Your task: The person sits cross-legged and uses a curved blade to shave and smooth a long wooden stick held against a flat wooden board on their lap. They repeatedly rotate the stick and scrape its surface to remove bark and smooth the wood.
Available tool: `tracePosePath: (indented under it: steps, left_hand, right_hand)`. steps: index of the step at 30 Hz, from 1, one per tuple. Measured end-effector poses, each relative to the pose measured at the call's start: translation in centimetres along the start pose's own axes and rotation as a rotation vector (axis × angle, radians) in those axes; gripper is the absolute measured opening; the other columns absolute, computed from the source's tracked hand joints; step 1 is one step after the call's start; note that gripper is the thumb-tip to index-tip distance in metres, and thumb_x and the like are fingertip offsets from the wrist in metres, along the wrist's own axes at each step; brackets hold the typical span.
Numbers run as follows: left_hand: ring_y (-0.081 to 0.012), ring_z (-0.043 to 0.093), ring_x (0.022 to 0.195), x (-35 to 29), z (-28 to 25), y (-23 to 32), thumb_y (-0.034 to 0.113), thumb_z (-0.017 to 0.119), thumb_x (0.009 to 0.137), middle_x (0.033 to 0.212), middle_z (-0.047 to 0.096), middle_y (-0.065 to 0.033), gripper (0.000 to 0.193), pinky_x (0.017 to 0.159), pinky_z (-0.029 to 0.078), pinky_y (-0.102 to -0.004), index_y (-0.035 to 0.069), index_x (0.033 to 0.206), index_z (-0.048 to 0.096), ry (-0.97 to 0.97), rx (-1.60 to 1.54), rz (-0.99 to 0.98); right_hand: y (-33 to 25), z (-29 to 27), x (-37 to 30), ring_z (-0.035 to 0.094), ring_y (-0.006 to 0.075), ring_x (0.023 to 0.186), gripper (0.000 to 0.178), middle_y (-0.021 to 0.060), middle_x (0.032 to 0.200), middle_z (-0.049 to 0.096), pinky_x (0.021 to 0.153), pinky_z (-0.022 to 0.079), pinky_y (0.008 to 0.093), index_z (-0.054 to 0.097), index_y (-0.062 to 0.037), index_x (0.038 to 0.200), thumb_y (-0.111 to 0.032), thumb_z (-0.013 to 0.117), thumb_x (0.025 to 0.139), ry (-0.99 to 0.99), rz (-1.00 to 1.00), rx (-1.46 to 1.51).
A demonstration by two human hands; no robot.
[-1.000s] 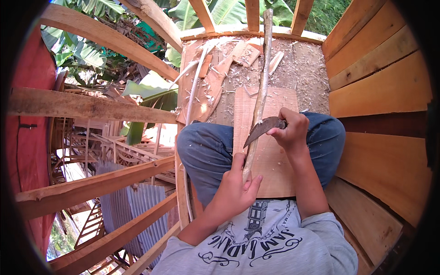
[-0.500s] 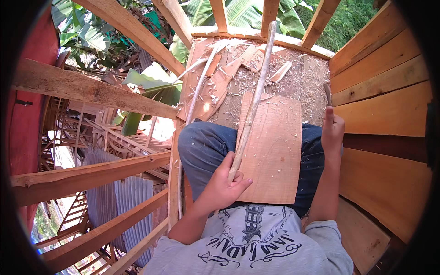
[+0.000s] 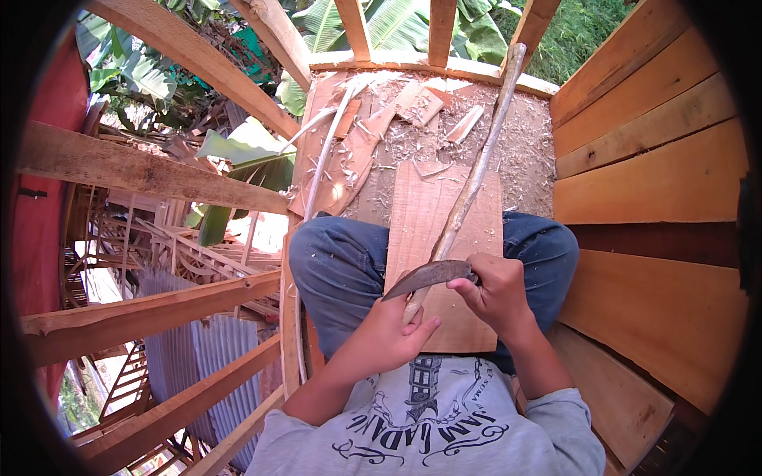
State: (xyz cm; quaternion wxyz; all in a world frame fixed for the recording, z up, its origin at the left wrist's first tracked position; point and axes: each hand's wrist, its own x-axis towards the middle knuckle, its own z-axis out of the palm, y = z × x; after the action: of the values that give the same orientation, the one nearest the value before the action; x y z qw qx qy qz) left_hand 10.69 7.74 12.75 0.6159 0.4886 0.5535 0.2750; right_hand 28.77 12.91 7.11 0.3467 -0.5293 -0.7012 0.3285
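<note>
A long, thin wooden stick (image 3: 470, 190) slants from my lap up toward the far railing. Its near end is gripped in my left hand (image 3: 393, 337), the thumb stretched to the right. My right hand (image 3: 496, 292) is closed round the handle of a knife with a dark, curved blade (image 3: 429, 276). That blade lies across the stick just beyond my left hand, its tip pointing left. Most of the handle is hidden in my fist. Beneath the stick, a flat wooden board (image 3: 456, 321) rests on my crossed legs.
Wood shavings and offcuts (image 3: 417, 107) litter the plank floor ahead. A pale peeled stick (image 3: 321, 170) leans at the left edge. Slatted railings (image 3: 159, 305) stand on the left and far side, with a plank wall (image 3: 651, 190) close on the right.
My right hand has come in from the right with the knife, bringing its blade onto the stick. The stick's far end has swung to the right.
</note>
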Motion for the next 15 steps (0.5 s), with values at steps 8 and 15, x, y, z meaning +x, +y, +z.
tracePosePath:
  steps: [8, 15]
  left_hand:
    - [-0.0078, 0.040, 0.048, -0.4, 0.1, 0.2, 0.005, 0.065, 0.079, 0.052, 0.041, -0.0007, 0.034, 0.048, 0.033, -0.0257, -0.001, 0.104, 0.043, 0.027, 0.134, 0.047]
    - [-0.0090, 0.043, 0.047, -0.4, 0.1, -0.7, 0.006, 0.063, 0.080, 0.053, 0.041, -0.0018, 0.038, 0.048, 0.035, -0.0256, 0.000, 0.111, 0.042, -0.032, 0.152, 0.046]
  right_hand:
    - [1.1, -0.4, -0.2, 0.052, 0.0293, 0.046, 0.049, 0.0118, 0.052, 0.047, 0.043, 0.038, 0.0332, 0.050, -0.0028, 0.060, -0.045, 0.065, 0.080, -0.021, -0.063, 0.009]
    - [1.8, -0.9, 0.0, 0.049, 0.0246, 0.043, 0.045, 0.0117, 0.052, 0.049, 0.042, 0.037, 0.0310, 0.058, -0.0004, 0.070, -0.043, 0.062, 0.083, -0.029, -0.044, 0.000]
